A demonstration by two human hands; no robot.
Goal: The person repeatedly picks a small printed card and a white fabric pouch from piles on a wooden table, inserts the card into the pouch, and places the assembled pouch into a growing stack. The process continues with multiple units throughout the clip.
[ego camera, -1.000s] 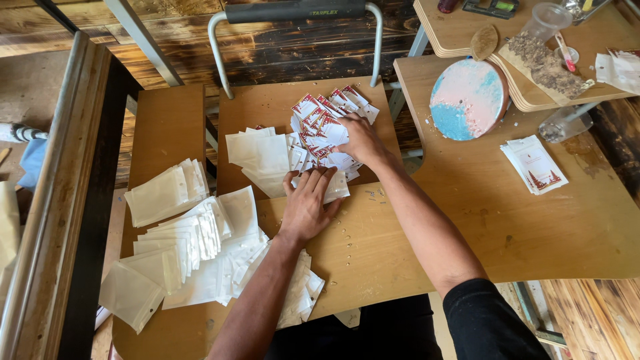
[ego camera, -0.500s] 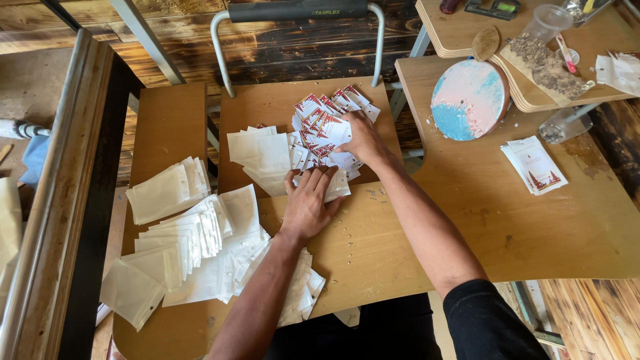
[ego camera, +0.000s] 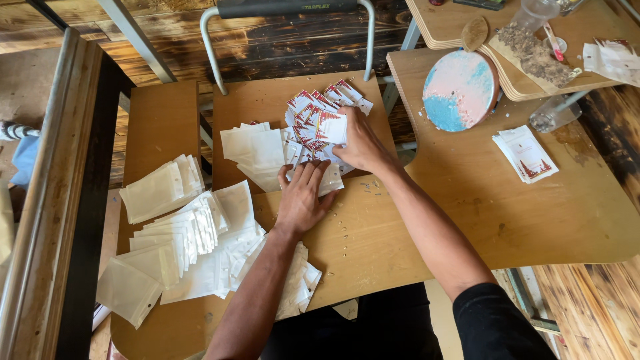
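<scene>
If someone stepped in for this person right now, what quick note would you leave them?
Left hand: flat, fingers spread, on the near edge of the printed cards.
Right hand: on the fanned cards, gripping one or a few.
Things: blank sleeves lie beside the cards; more sleeves in a big pile at left; a small card stack on the right table.
Done or left: no filled sleeves can be made out; cards and sleeves lie apart.

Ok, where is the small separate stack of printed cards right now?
In the head view, the small stack of printed cards lies on the right side of the wooden table, below the pink-and-blue round disc, well right of the right hand.
</scene>
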